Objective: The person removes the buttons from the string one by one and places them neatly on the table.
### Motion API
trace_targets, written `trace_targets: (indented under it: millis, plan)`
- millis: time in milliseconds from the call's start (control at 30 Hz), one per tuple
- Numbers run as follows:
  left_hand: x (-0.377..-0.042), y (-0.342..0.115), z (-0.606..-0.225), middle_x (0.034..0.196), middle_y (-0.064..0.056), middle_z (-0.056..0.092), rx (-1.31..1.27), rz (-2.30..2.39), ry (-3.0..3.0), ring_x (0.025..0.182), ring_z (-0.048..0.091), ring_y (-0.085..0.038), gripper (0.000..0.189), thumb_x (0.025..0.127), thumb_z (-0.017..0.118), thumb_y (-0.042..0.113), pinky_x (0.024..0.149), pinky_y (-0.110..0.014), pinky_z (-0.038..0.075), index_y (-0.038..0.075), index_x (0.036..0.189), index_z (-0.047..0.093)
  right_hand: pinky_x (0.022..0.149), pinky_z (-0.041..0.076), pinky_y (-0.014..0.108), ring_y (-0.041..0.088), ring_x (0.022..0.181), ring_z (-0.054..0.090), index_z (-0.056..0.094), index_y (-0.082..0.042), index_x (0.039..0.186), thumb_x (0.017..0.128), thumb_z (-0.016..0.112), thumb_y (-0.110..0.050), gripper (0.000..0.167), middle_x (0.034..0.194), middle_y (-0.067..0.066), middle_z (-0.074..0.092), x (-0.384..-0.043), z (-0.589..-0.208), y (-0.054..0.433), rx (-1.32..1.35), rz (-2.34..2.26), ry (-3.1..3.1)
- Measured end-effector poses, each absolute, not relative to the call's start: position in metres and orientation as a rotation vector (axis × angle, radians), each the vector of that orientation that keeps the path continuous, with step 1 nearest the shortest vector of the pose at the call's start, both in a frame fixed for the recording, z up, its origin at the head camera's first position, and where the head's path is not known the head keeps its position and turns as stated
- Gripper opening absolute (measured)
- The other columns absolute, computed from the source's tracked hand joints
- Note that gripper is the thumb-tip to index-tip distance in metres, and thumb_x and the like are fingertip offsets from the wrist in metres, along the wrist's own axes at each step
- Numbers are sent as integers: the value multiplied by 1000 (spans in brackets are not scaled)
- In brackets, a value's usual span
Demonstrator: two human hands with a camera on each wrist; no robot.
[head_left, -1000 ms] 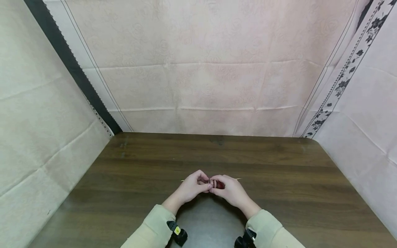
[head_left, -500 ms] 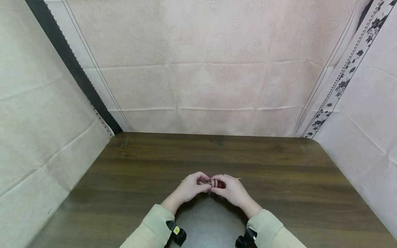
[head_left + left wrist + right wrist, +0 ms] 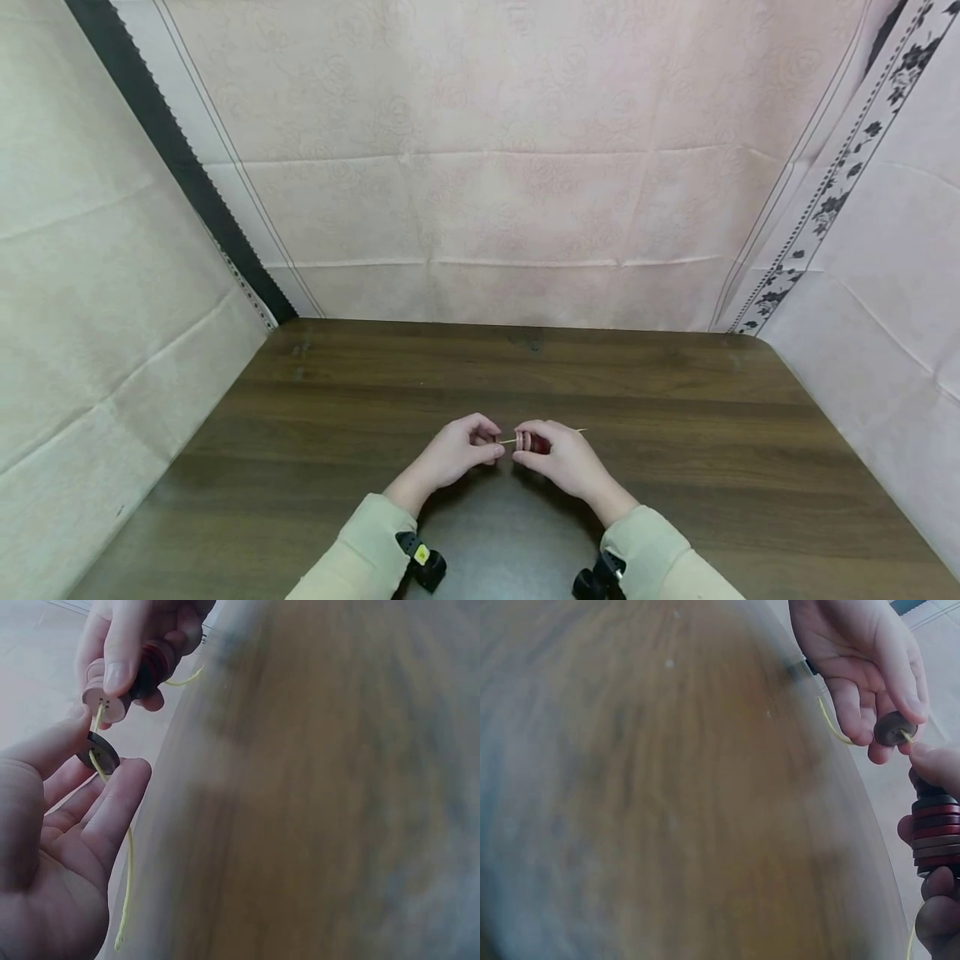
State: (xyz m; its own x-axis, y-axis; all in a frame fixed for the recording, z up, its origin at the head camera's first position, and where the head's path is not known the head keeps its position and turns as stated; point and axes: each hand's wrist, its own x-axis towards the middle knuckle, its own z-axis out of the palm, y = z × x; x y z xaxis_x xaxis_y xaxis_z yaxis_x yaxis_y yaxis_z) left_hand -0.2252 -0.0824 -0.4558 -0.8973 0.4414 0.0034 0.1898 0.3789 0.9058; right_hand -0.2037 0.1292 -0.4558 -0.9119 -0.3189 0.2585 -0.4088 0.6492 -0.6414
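Note:
A yellow cord [image 3: 129, 877] runs through several buttons. My left hand [image 3: 453, 450] pinches a single dark button [image 3: 98, 754] between thumb and fingers; the cord passes through it and its tail hangs below the palm. My right hand [image 3: 564, 461] grips a stack of buttons [image 3: 936, 829] in red, black and brown, lined up face to face. At the stack's near end, a pinkish button [image 3: 105, 707] with several small holes faces the dark one. A short stretch of cord spans the gap between the hands. Parts of the stack are hidden behind right-hand fingers.
The hands are above the near part of a brown wooden table [image 3: 525, 375]. Pale cloth [image 3: 487, 208] hangs behind the far edge and along both sides. A dark wrist camera [image 3: 429, 567] is strapped on the left sleeve, another camera [image 3: 592, 583] on the right.
Both hands were together around the buttons. Now they are slightly apart, the left one shifted left with the dark button, and bare cord shows between them.

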Motion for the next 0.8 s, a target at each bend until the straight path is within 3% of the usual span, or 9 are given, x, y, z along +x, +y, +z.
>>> trace_targets:
  millis: [800]
  plan:
    - [-224,-95,-448,86,-4,62,555,1542,2424,74,62,-16,29,86,68,17,65,-33,50,-1,107,59,76,45,34,9,81,52,67,-19,108,81,74,-30,30,89,-14,57,-205,-452,136,562,1140,-2757]
